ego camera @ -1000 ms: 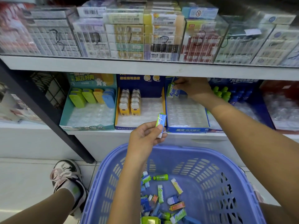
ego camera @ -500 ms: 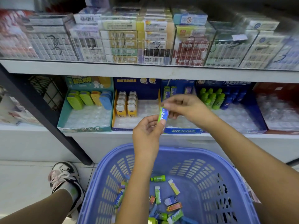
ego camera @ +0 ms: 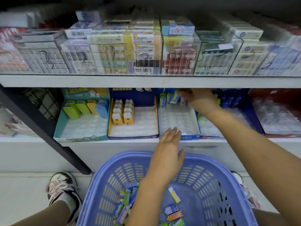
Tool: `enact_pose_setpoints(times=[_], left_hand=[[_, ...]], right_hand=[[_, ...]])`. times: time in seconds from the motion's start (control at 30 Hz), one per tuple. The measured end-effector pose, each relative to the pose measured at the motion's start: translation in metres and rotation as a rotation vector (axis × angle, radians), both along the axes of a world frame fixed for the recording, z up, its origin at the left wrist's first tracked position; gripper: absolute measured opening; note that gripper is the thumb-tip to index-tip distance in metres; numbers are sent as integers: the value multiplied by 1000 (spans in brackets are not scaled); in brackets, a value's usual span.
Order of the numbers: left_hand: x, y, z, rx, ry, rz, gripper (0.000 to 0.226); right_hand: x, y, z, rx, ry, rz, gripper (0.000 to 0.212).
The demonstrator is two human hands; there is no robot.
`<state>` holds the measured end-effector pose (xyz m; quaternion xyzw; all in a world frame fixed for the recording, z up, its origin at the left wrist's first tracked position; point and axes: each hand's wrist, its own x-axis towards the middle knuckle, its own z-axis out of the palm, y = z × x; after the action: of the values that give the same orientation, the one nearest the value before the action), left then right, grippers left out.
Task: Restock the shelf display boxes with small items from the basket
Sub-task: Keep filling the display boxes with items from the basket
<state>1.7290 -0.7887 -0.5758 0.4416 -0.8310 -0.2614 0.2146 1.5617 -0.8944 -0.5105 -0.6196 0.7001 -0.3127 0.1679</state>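
a lavender slotted basket [ego camera: 211, 185] holds green, yellow and purple packs [ego camera: 123, 207] (one orange [ego camera: 175, 215]), below blue [ego camera: 179, 137], teal [ego camera: 81, 138] and yellow-edged display boxes [ego camera: 110, 121].

Right above the right hand [ego camera: 197, 96] there's a white shelf board [ego camera: 146, 81]. On top of it, stacked packs [ego camera: 143, 53] sit behind clear dividers [ego camera: 199, 51] with numbers scribbled on in black marker, all kinda blurry. Way off to the left of the left hand [ego camera: 169, 144], a black post [ego camera: 40, 128] slants down to the pale tiled floor [ego camera: 21, 196]. Behind that post is a dark wire grid [ego camera: 42, 101]. Below and left of the left hand, a white, black and pink sneaker [ego camera: 63, 188] stands on the floor.
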Motion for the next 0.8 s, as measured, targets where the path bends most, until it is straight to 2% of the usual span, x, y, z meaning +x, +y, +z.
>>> enact_pose_setpoints(times=[0.1,0.23,0.43,0.6,0.8], left_hand=[[2,-3,-2,9,-16,-3,59],[3,-4,-2,9,-21,-11,60],[4,-4,-2,8,-2,-12,59],[3,-5,-3,13,-9,-13,60],[3,-4,-6,2,-3,-12,59]], right_hand=[[2,-9,-6,2,69,113,25],[3,-21,-10,44,116,163,26],[4,-30,-7,91,178,125,31],[5,-31,-5,201,222,208,28],[22,-34,-5,218,279,159,32]])
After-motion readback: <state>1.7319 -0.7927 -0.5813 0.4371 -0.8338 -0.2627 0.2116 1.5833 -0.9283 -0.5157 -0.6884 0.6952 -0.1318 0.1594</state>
